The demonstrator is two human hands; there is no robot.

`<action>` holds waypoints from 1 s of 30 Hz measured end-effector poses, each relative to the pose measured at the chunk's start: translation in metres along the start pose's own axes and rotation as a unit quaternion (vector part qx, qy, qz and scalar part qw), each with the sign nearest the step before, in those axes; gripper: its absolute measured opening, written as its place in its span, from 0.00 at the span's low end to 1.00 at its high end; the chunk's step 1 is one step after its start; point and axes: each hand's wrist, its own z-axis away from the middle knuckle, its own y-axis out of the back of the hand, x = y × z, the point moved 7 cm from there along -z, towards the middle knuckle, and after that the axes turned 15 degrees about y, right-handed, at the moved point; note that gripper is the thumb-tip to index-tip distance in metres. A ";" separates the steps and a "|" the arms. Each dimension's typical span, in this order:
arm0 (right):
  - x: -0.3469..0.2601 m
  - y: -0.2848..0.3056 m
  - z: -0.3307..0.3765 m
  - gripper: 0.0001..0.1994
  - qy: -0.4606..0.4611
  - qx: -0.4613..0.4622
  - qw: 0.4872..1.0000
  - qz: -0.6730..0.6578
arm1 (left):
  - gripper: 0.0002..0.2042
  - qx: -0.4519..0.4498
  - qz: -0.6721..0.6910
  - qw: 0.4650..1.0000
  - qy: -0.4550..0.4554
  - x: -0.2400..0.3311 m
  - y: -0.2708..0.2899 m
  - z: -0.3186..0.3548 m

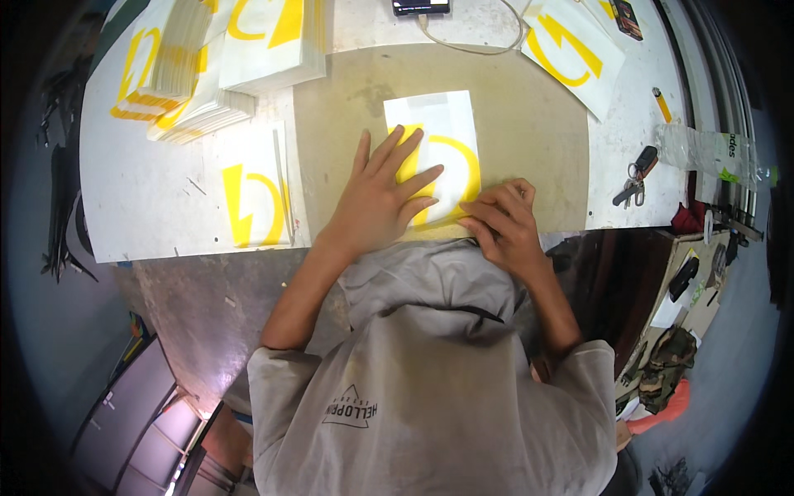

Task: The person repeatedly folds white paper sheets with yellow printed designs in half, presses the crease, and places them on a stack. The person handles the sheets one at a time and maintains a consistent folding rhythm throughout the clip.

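Note:
On the brown mat lies a flat white paper bag (451, 124) with a bold yellow print, its near edge close to the table's front. My left hand (376, 194) rests on its left side, fingers spread and stretched over the print. At the bag's lower right corner, my right hand (509, 223) has curled fingers, with thumb and forefinger pinched at the edge. The pinched corner is partly hidden by those fingers. To the left, a few similar flat bags (265, 186) lie near the front edge.
Tall stacks of the printed bags (277, 62) stand at the far left. More printed paper (571, 54) lies at the far right. A cable (488, 51) loops from a black device (421, 7). Keys (635, 175), a yellow lighter-like object (662, 106) and clear plastic packaging (707, 153) sit at the right.

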 end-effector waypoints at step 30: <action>0.013 -0.013 -0.009 0.14 0.006 -0.004 1.000 0.022 | 0.37 -0.061 0.022 0.998 0.007 -0.012 0.013 -0.005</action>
